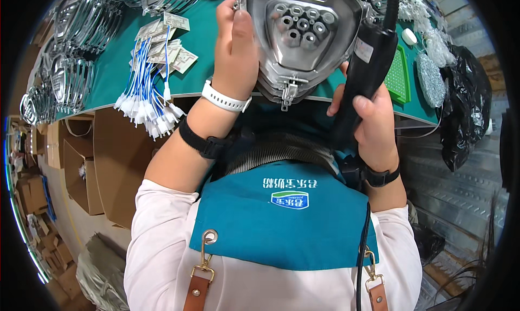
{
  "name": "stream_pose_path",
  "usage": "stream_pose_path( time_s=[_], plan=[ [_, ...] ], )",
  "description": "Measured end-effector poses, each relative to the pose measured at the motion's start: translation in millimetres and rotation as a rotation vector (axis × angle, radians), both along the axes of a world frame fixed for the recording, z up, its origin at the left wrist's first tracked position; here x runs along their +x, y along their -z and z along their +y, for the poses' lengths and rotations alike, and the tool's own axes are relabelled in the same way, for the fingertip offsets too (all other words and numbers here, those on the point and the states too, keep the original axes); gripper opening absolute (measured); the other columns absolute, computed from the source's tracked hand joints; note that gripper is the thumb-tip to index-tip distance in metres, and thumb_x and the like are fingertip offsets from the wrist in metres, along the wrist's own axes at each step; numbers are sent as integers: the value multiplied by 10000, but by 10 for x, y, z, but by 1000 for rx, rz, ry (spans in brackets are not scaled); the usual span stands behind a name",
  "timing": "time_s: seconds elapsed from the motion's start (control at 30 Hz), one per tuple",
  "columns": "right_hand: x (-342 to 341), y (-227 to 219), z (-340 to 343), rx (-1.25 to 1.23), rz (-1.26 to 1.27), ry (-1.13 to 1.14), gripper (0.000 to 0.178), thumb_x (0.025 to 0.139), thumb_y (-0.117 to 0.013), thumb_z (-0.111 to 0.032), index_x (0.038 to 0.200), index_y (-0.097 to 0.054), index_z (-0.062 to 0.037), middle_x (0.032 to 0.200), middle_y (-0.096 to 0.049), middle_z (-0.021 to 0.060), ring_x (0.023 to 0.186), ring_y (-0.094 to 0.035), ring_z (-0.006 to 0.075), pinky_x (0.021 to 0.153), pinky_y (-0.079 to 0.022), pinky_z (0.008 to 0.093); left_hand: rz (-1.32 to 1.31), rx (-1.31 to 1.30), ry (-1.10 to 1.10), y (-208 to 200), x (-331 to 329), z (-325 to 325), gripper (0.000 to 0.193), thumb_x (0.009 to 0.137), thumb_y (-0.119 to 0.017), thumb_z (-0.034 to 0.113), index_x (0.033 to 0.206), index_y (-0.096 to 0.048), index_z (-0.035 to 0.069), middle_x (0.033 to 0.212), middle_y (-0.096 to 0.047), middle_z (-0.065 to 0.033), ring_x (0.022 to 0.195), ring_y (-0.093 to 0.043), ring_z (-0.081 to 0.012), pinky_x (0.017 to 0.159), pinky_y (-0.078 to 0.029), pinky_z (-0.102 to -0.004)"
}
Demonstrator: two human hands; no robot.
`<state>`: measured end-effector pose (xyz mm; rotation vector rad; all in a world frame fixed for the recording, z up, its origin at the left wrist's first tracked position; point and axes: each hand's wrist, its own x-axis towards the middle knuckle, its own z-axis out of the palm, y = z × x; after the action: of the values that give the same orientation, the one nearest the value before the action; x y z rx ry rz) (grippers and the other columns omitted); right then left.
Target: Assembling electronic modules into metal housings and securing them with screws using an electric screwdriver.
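A silver, shield-shaped metal lamp housing (303,56) stands at the table's near edge, with several round lenses in its middle and a small latch at its lower tip. My left hand (237,48) grips its left rim, thumb upright along the side. My right hand (376,121) is closed around a black corded tool shaped like an electric screwdriver (371,56), held tilted just right of the housing. The cord leaves its upper end; its working tip cannot be made out. Some right fingers are hidden behind the tool.
On the green table (116,56), flat plates with blue-and-white wires (154,67) hang over the front edge. Stacked silver housings (81,29) stand at far left. To the right are a green tray (400,75), a silvery mesh bundle (431,81) and a black plastic bag (466,94). Cardboard boxes (116,165) sit below left.
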<state>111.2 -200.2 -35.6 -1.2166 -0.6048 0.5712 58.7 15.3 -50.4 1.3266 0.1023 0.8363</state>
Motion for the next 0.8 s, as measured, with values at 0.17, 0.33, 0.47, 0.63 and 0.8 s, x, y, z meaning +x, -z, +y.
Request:
stream_pose_path(
  time_s=[0.17, 0.33, 0.47, 0.63, 0.8],
  plan=[
    [-32, -40, -41, -20, 25, -10, 719, 745, -735, -383, 1266, -475, 39, 1128, -587, 126, 694, -583, 199, 630, -495, 320, -46, -119, 60, 45, 16, 49, 599, 1008, -273, 513, 1369, -295, 36, 1298, -492, -156, 1176, -522, -220, 998, -423, -335],
    [6, -17, -77, -28, 18, -17, 705, 746, -725, -381, 1261, -477, 32, 1044, -594, 98, 695, -575, 193, 617, -496, 314, 35, 58, -21, 30, -33, -12, 464, 959, -494, 224, 1299, -283, -11, 1138, -534, -121, 1007, -534, -153, 911, -430, -294],
    [71, 6, -113, 20, 23, -11, 681, 748, -731, -387, 1242, -485, 11, 950, -582, 80, 689, -556, 186, 607, -481, 313, -63, 8, 73, -23, -36, -131, 563, 884, -591, 136, 1289, -223, 2, 1110, -548, -143, 967, -584, -170, 882, -478, -319],
    [64, -18, -149, 26, 15, 4, 689, 787, -703, -408, 1280, -416, -23, 947, -510, 44, 708, -503, 163, 612, -443, 302, -95, 119, 22, 30, -76, -152, 658, 818, -655, 131, 1306, -228, 21, 1187, -503, -169, 1054, -553, -223, 953, -440, -362],
    [54, -51, -194, 63, 83, 34, 795, 760, -721, -427, 1337, -334, -42, 958, -486, 27, 689, -484, 156, 587, -414, 296, 91, 456, -194, 169, -196, -116, 891, 734, -756, 407, 1353, -272, -12, 1319, -386, -262, 1229, -400, -415, 1044, -312, -469]
  ],
)
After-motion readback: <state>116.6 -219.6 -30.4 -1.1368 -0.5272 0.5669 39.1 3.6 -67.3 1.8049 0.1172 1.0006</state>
